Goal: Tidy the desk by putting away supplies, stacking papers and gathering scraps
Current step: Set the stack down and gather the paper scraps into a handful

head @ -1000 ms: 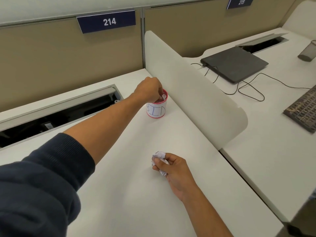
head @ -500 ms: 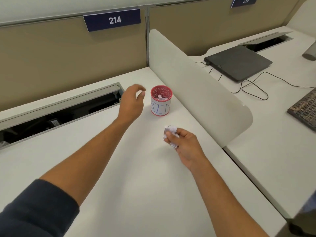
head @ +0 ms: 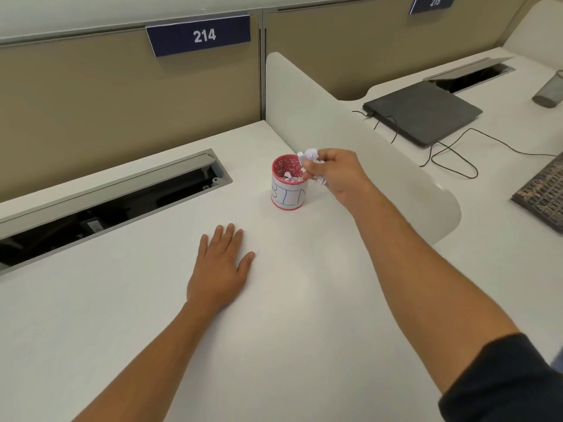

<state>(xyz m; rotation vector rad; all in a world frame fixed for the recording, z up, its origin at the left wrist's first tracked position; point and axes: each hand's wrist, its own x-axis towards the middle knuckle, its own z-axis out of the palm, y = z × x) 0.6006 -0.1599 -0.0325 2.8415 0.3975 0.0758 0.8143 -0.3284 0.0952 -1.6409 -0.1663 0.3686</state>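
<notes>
A small red cup with a white label reading "BIN" [head: 288, 196] stands on the white desk [head: 304, 330] beside the divider, with paper scraps inside. My right hand [head: 338, 175] is closed around a crumpled white paper ball [head: 309, 156] and holds it at the cup's right rim, just above the opening. My left hand [head: 221, 269] lies flat on the desk in front of the cup, palm down, fingers spread, holding nothing.
A white curved divider [head: 350, 141] borders the desk on the right. An open cable tray slot [head: 106, 202] runs along the back left. On the neighbouring desk lie a dark laptop [head: 423, 114], black cables [head: 451, 156], a keyboard [head: 545, 196] and a mesh cup [head: 550, 92].
My right hand carried the paper ball forward from mid-desk up to the cup's rim. My left hand pulled back from the cup and settled flat on the desk.
</notes>
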